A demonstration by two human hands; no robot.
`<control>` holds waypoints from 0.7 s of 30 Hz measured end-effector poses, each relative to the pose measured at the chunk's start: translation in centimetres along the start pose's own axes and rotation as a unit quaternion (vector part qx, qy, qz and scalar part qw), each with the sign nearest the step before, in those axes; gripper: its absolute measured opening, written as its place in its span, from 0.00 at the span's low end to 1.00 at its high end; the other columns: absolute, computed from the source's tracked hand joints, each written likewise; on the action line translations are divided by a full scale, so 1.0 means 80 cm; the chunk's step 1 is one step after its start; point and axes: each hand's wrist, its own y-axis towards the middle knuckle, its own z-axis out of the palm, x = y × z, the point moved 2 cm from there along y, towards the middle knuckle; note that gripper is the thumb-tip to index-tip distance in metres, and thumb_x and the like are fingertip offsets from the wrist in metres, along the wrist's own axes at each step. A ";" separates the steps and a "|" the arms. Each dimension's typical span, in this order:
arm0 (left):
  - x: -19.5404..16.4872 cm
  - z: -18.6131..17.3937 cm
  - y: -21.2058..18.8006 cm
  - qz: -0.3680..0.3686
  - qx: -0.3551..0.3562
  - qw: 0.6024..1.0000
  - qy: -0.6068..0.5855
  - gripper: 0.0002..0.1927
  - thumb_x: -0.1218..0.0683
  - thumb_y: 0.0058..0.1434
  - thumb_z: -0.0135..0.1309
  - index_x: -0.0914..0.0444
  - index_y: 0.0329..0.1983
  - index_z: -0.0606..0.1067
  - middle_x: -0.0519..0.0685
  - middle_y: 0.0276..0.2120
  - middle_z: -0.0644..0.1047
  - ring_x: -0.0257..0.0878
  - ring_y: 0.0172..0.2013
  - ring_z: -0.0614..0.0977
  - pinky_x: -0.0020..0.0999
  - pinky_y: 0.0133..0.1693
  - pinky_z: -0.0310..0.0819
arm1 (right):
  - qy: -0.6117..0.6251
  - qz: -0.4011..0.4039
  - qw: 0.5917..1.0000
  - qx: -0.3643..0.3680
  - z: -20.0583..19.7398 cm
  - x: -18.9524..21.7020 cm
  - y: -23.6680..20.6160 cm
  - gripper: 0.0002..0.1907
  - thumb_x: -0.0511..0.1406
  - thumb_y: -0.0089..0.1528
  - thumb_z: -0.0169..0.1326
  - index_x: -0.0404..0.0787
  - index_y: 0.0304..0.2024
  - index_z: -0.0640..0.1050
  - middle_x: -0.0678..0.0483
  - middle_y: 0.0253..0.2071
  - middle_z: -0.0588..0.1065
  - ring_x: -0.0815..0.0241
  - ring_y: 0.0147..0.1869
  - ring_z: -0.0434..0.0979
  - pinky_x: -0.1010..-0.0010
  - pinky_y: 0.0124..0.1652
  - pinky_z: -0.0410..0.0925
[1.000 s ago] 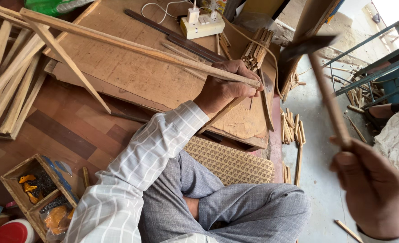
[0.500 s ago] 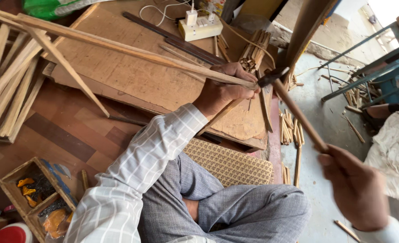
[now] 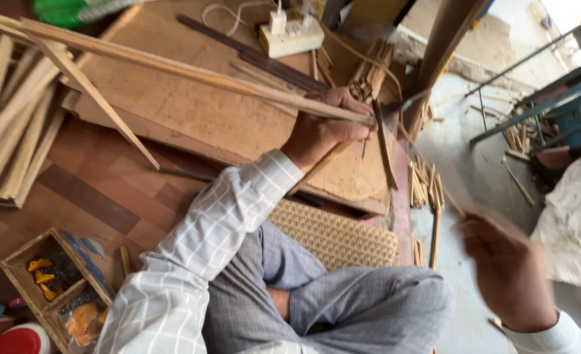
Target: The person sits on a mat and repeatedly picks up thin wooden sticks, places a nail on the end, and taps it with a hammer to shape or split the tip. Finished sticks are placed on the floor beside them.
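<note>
I sit cross-legged on the floor. My left hand [image 3: 320,131], in a checked sleeve, grips the near end of a long thin wooden strip [image 3: 172,65] that lies across a flat brown board [image 3: 192,111]. My right hand [image 3: 506,269], blurred with motion at the lower right, holds the wooden handle of a striking tool. The tool's dark metal head [image 3: 405,105] is down at the strip's end, just right of my left fingers. Whether the head touches the strip is too blurred to tell.
A white power strip [image 3: 290,36] with a plug sits at the board's far edge. Loose wooden slats [image 3: 8,131] are piled at the left. Short sticks [image 3: 425,187] lie right of the board. A woven mat [image 3: 333,236], a small wooden box [image 3: 54,288] and a blue metal frame [image 3: 552,98] are nearby.
My right hand swung the tool down from a raised position at the right until its head reached the strip's end. My left hand kept its grip on the strip.
</note>
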 end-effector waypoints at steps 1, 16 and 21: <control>0.000 -0.001 0.000 -0.003 -0.009 1.000 0.023 0.09 0.58 0.59 0.63 0.66 0.38 0.75 0.54 0.34 0.82 0.38 0.36 0.85 0.33 0.43 0.84 | -0.065 -0.009 0.996 0.056 0.003 -0.003 0.001 0.16 0.31 0.64 0.54 0.30 0.53 0.80 0.54 0.25 0.74 0.67 0.24 0.74 0.76 0.27 0.68; 0.010 0.000 -0.001 0.011 -0.022 0.999 -0.046 0.11 0.58 0.59 0.64 0.65 0.36 0.73 0.57 0.37 0.82 0.39 0.35 0.85 0.36 0.41 0.86 | 0.001 0.031 0.997 0.072 0.018 0.001 0.006 0.15 0.35 0.68 0.52 0.32 0.52 0.81 0.52 0.20 0.71 0.67 0.23 0.66 0.74 0.24 0.63; 0.004 -0.004 -0.005 0.002 -0.015 1.000 0.008 0.11 0.55 0.58 0.62 0.65 0.37 0.74 0.55 0.38 0.82 0.39 0.37 0.86 0.35 0.41 0.87 | 0.040 -0.026 0.998 0.039 0.016 -0.021 0.006 0.16 0.34 0.68 0.50 0.30 0.54 0.78 0.57 0.27 0.73 0.71 0.28 0.68 0.79 0.27 0.64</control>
